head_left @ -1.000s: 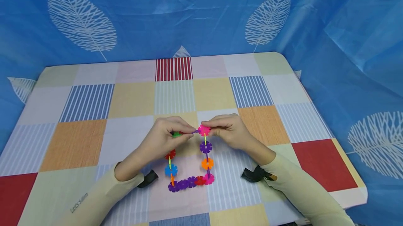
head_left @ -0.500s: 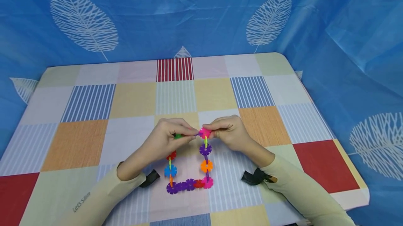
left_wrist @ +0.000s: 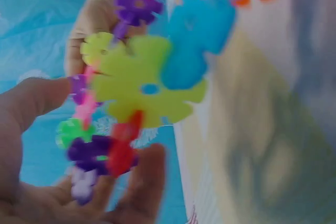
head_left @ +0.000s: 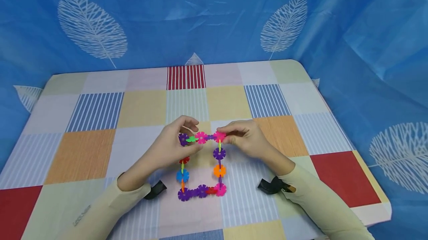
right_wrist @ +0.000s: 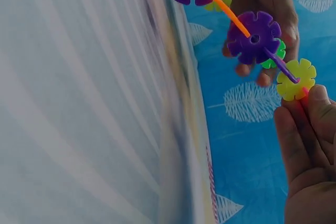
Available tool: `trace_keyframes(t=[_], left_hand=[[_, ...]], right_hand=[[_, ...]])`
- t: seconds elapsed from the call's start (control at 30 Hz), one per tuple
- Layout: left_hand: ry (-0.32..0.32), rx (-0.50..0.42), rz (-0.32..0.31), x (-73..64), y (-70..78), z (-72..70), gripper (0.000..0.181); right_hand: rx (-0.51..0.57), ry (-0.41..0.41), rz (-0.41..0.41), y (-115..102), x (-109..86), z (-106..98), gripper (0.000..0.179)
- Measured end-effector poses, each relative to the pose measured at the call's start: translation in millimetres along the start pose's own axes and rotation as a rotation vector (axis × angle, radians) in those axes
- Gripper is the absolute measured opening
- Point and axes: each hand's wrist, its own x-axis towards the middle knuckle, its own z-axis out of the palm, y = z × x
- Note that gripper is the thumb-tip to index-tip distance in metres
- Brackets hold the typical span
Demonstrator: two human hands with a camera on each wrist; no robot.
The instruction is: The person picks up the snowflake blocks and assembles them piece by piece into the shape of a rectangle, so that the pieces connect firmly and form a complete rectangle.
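Flower-shaped plastic discs, slotted into one another, form a rectangular frame held up between the hands. My right hand pinches the pink disc at its upper right corner between thumb and fingers. In the right wrist view a yellow disc hangs right by those fingertips. My left hand is spread around the upper left corner, thumb apart from the fingers. A purple disc and a green disc show in that gap. The left wrist view has a large lime disc close up, beside a red one.
A patchwork-patterned cloth covers the table under the hands. Black straps hang at both wrists. Blue curtains with white leaf prints stand behind and to the right.
The left hand has let go of the top edge, moved slightly left and spread its fingers, so the pink, green and purple discs there now show. The right hand keeps its pinch.
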Motion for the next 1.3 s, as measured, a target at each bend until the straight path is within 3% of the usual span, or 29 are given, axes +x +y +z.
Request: trace_keyframes(t=[0.1,0.2,0.37,0.57,0.7,0.87,0.97,1.07,1.2,1.3], left_hand=[[-0.026,-0.008,-0.123,-2.2,1.3,-2.0,0.049],[-0.028,-0.045,-0.178,-2.7,0.8,-2.3,0.035],[-0.012,-0.094,-0.154,-2.6,-1.7,-1.8,0.023],[0.000,-0.141,-0.155,-4.1,-4.0,-2.0,0.033],[0.011,-0.151,-0.174,-3.7,-6.1,-2.4,0.041],[-0.003,-0.017,-0.177,-4.6,-5.1,-6.9,0.047],[-0.005,0.090,-0.177,-11.6,-7.0,-6.8,0.042],[-0.002,0.178,-0.167,-22.5,-12.2,-3.3,0.035],[0.001,0.315,-0.103,-33.5,-18.7,2.0,0.023],[0.007,0.366,-0.035,-37.2,-20.8,4.4,0.014]], right_hand=[[-0.022,0.017,0.049,0.6,-0.1,-4.0,0.027],[-0.045,0.002,0.083,-0.7,1.8,-7.2,0.027],[-0.098,-0.101,0.118,-23.2,14.6,-4.7,0.029],[-0.229,-0.296,0.082,-44.5,35.0,6.8,0.033],[-0.257,-0.291,0.040,-44.6,41.5,9.3,0.027],[-0.234,-0.211,0.058,-29.1,37.1,3.1,0.025],[-0.221,-0.178,0.080,-15.1,33.1,-0.2,0.025],[-0.226,-0.137,0.094,-16.7,34.6,1.9,0.025],[-0.242,-0.075,0.092,-32.1,41.8,7.1,0.024],[-0.250,-0.038,0.080,-33.5,44.8,8.0,0.023]])
